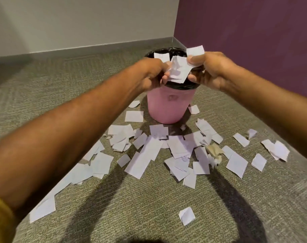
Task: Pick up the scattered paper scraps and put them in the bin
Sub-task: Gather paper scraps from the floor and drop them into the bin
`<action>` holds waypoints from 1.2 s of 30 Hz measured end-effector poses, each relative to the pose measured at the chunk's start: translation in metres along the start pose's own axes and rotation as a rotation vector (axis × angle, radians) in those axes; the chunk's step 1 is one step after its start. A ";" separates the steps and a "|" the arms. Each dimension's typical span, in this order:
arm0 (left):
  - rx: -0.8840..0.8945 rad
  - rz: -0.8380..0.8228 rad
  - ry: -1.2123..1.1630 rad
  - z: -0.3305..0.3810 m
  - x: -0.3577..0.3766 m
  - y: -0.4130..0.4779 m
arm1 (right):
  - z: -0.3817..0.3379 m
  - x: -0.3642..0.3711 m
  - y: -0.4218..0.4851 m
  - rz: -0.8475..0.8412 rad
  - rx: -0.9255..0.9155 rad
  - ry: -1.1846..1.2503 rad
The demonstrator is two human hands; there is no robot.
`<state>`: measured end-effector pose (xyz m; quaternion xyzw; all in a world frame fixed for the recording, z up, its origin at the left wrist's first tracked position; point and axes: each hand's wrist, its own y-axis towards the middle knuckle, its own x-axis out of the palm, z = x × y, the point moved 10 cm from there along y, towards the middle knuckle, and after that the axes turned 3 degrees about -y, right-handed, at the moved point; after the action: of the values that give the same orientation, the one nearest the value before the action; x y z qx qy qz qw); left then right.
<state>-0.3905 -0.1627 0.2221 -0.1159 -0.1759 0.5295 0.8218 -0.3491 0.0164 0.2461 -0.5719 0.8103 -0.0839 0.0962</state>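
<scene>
A pink bin (170, 106) with a black liner stands on the carpet near the room's corner. Over its mouth both my hands hold a bunch of white paper scraps (179, 70). My left hand (154, 74) grips the bunch from the left, fingers curled. My right hand (207, 69) pinches it from the right, and one scrap sticks up above its thumb. Several white paper scraps (145, 155) lie scattered on the carpet in front of the bin, and one lone scrap (186, 216) lies nearest me.
A crumpled brownish piece (214, 149) lies among the scraps right of centre. The grey wall (79, 23) and purple wall (245, 41) meet just behind the bin. Grey-green carpet (131, 207) covers the floor.
</scene>
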 end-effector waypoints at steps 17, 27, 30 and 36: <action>-0.068 0.080 -0.200 -0.003 -0.004 0.032 | 0.023 -0.015 0.035 0.057 0.078 0.167; -0.038 -0.007 -0.027 -0.030 -0.017 0.004 | 0.029 -0.016 -0.008 -0.027 -0.022 -0.035; -0.049 -0.011 0.115 -0.060 -0.031 -0.006 | 0.060 -0.001 -0.030 -0.156 0.010 -0.194; -0.174 0.019 0.539 -0.156 -0.072 -0.016 | 0.154 0.031 -0.071 -0.375 0.087 -0.531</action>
<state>-0.3400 -0.2351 0.0741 -0.3243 0.0055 0.4699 0.8210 -0.2562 -0.0400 0.1130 -0.7083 0.6333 0.0173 0.3113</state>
